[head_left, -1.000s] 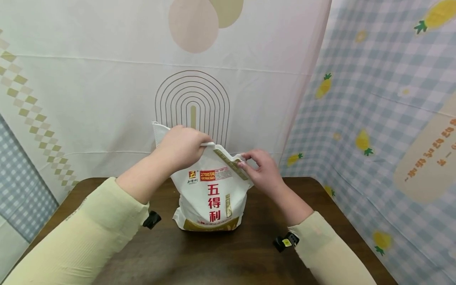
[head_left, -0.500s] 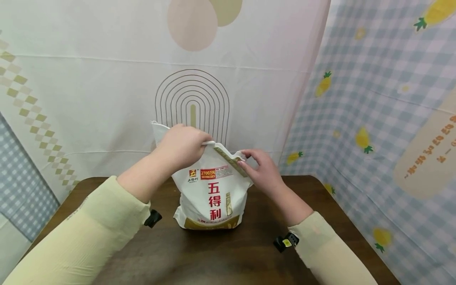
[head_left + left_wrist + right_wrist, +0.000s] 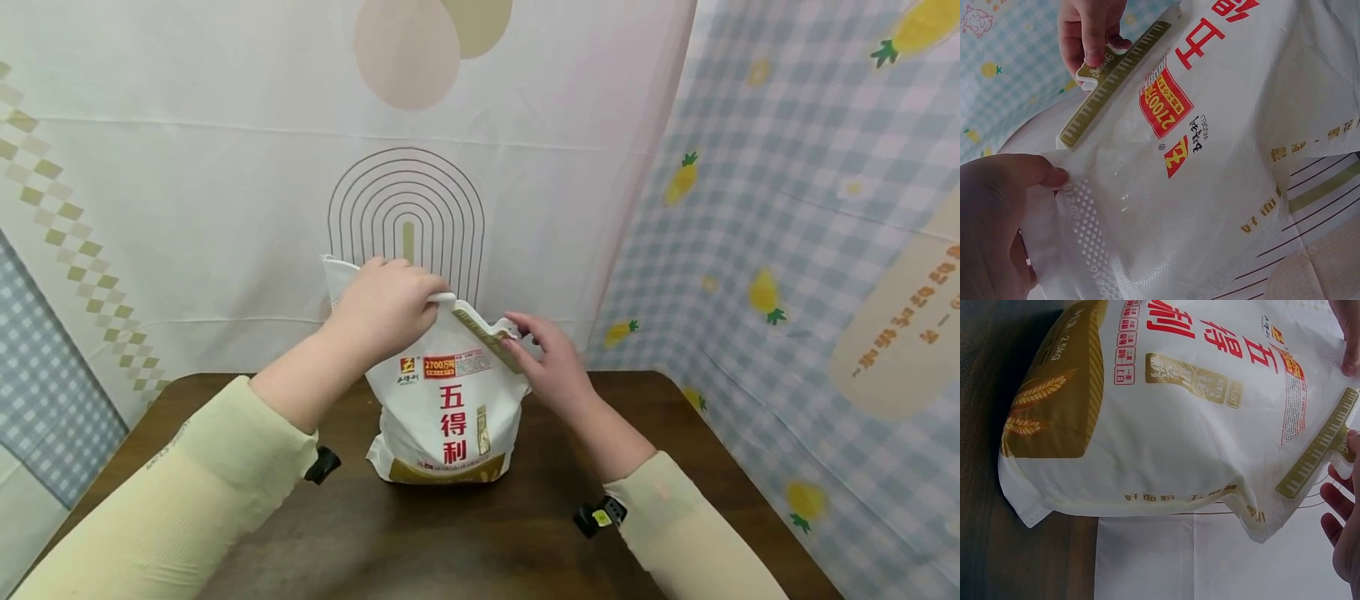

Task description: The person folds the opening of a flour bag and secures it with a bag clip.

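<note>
A white flour bag [image 3: 420,421] with red lettering and a gold base band stands upright on the table. An olive-gold bag clip [image 3: 1116,82] lies slantwise across the right part of its top edge. My right hand [image 3: 557,367] pinches the clip's handle between thumb and fingers, as the right wrist view also shows at the clip [image 3: 1317,445]. At the bag's top left, my left hand [image 3: 390,307] grips the edge with the thumb on the near side. Part of that edge is hidden under the left hand; a free corner sticks up beyond it.
The dark wooden table [image 3: 337,533] extends around the bag. Close behind hangs a white printed cloth [image 3: 225,208]; a blue checked cloth [image 3: 750,350] with pineapples hangs on the right. Both wrists carry small black cameras.
The left fingers have shifted slightly along the bag's top edge. The bag, the clip and the right hand stay almost the same.
</note>
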{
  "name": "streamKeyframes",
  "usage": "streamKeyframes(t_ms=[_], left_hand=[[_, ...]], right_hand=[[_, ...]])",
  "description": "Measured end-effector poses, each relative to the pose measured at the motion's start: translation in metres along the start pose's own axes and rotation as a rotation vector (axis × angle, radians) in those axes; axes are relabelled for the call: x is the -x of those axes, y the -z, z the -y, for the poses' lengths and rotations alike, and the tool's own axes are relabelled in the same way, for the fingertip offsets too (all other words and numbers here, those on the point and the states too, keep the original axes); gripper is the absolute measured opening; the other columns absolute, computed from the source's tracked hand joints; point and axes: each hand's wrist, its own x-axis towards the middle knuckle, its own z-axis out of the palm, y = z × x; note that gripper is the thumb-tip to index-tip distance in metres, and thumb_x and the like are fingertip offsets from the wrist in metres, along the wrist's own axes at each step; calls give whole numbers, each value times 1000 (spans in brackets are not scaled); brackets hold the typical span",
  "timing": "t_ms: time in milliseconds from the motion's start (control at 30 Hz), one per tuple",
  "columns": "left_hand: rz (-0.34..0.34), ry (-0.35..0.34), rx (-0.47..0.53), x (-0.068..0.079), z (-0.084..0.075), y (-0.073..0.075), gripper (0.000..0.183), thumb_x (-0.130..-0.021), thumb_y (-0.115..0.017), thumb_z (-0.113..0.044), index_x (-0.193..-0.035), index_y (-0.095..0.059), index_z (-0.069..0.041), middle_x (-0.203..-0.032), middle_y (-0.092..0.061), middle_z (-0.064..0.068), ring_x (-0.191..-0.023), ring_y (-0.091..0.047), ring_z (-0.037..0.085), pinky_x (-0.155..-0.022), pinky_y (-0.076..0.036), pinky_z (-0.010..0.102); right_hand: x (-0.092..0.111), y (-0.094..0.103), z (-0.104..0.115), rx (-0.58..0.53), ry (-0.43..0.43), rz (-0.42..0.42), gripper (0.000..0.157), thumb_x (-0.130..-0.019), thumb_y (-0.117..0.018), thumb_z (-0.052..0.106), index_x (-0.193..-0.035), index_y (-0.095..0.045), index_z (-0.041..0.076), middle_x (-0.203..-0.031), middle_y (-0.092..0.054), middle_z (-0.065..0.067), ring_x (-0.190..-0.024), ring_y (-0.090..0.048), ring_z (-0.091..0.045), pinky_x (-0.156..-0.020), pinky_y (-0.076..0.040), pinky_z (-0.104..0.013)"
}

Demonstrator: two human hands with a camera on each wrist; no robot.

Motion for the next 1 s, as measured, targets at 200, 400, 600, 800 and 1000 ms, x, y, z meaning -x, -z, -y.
streamKeyframes(t_ms=[200,400,600,800,1000], left_hand=[[-47,42,-1,2,0,0,24,-92,-61,-20,-112,-73,-19,-110,-72,-1,-102,-62,25,-89,-41,45],[-72,53,5,4,1,0,25,-93,-63,-25,-116,-72,-18,-115,-71,0,-108,-61,26,-95,-41,47],[-102,42,9,8,1,-1,31,-93,-63,-28,-122,-69,-18,-122,-68,2,-114,-59,27,-97,-40,48],[-164,10,28,15,1,-5,43,-92,-65,-30,-133,-62,-16,-135,-60,6,-126,-52,29,-102,-38,49],[-213,-14,33,29,1,-8,51,-92,-67,-34,-139,-57,-18,-144,-51,8,-132,-45,31,-110,-31,52]], right_hand=[[2,-3,-1,-27,-15,0,46,-97,-65,23,-139,-56,11,-117,-62,-10,-106,-55,-24,-91,-47,-46],[4,-3,-1,-54,8,-30,49,-96,-67,24,-142,-54,14,-120,-61,-10,-108,-55,-29,-89,-46,-43],[8,-6,-3,-91,21,-76,51,-96,-67,23,-144,-50,15,-127,-59,-10,-112,-53,-24,-91,-46,-51],[15,-8,-9,-99,28,-98,50,-97,-65,21,-144,-50,15,-129,-57,-11,-111,-53,-24,-88,-46,-52],[23,-10,-14,-97,26,-105,49,-97,-64,22,-143,-50,16,-132,-55,-7,-113,-52,-22,-89,-46,-53]])
